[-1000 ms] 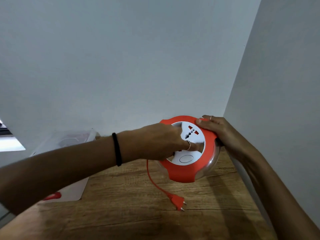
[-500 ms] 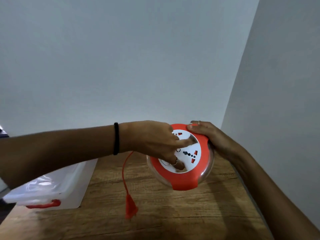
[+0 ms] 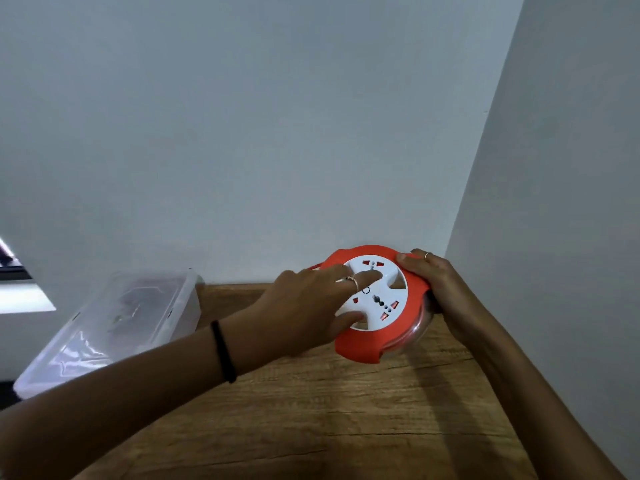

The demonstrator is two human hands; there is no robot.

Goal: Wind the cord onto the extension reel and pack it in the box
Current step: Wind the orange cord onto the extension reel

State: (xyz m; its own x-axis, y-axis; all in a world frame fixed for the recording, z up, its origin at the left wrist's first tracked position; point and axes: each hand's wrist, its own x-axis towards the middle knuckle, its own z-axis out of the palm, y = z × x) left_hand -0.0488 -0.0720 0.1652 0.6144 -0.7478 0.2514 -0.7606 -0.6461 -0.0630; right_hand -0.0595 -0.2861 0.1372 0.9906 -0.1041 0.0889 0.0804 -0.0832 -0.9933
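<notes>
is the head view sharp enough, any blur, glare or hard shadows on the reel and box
Head view: the reel is fairly sharp, sockets readable; the left hand looks slightly soft. Soft shadows fall on the table under the arms. The clear box carries white glare patches, hiding its contents. Wide-angle lens tilts the wall corner.

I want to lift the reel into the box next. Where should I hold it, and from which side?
Probably by the orange rim, from the right, as the right hand grips it now. The extension reel is a flat, tilted disc, and its white socket face offers no edge; the left hand only presses there.
</notes>
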